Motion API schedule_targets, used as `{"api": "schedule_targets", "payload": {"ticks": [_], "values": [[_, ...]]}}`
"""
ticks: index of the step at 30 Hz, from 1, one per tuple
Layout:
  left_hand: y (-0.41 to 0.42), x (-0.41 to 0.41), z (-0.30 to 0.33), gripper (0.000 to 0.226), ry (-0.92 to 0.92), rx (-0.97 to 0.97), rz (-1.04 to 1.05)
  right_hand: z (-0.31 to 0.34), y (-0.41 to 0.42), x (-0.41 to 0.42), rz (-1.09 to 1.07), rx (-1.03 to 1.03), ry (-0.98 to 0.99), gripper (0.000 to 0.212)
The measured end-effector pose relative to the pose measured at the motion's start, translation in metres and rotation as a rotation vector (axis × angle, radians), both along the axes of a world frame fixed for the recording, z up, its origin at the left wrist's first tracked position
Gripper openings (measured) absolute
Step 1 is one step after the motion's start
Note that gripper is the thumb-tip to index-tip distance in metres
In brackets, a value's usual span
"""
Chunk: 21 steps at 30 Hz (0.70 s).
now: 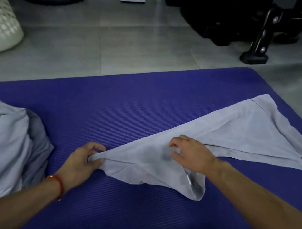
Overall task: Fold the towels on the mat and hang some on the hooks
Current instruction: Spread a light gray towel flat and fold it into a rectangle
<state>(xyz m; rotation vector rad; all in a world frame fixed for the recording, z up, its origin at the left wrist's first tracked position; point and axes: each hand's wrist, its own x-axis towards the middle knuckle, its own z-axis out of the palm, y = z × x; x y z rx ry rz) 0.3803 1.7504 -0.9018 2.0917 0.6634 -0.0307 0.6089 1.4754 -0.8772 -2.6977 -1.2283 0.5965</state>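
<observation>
While stretched across the purple mat (148, 99), grey towel (238, 131) pinched at one corner by curled left hand (84, 160); right hand (191, 153), fingers loosely bent, touching the cloth, probably to flatten it for folding.

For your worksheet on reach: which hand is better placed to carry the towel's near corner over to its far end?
Probably the left hand: it already pinches a corner of the towel, while the right hand hovers mid-cloth.
</observation>
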Motion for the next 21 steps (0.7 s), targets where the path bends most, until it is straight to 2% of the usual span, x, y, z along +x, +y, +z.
{"api": "schedule_targets", "payload": {"ticks": [2, 4, 6, 9, 11, 13, 15, 17, 21], "values": [[0.003, 0.007, 0.005, 0.029, -0.077, 0.021, 0.038, -0.003, 0.026, -0.009, 0.118, -0.035, 0.099, 0.048], [0.015, 0.024, 0.015, 0.032, -0.152, 0.139, 0.07, -0.009, 0.046, -0.022, 0.212, -0.136, 0.153, 0.067], [0.033, 0.047, 0.027, 0.035, -0.182, 0.226, 0.091, -0.019, 0.053, -0.031, 0.282, -0.198, 0.088, 0.078], [0.066, 0.083, 0.039, 0.037, -0.154, 0.274, 0.182, -0.031, 0.043, -0.034, 0.222, -0.111, -0.066, 0.075], [0.087, 0.1, 0.037, 0.045, -0.151, 0.242, 0.301, -0.036, 0.025, -0.032, 0.143, -0.114, -0.055, 0.071], [0.097, 0.105, 0.028, 0.058, -0.047, 0.238, 0.328, -0.042, 0.004, -0.032, 0.127, -0.182, -0.007, 0.063], [0.086, 0.095, 0.008, 0.068, 0.131, 0.289, 0.229, -0.05, -0.015, -0.037, 0.174, -0.193, -0.001, 0.053], [0.054, 0.073, -0.018, 0.065, 0.199, 0.347, 0.06, -0.055, -0.022, -0.042, 0.204, -0.173, -0.046, 0.047], [-0.019, 0.024, -0.045, 0.049, 0.103, 0.316, -0.254, -0.06, -0.008, -0.051, 0.176, -0.14, -0.096, 0.036]]}}
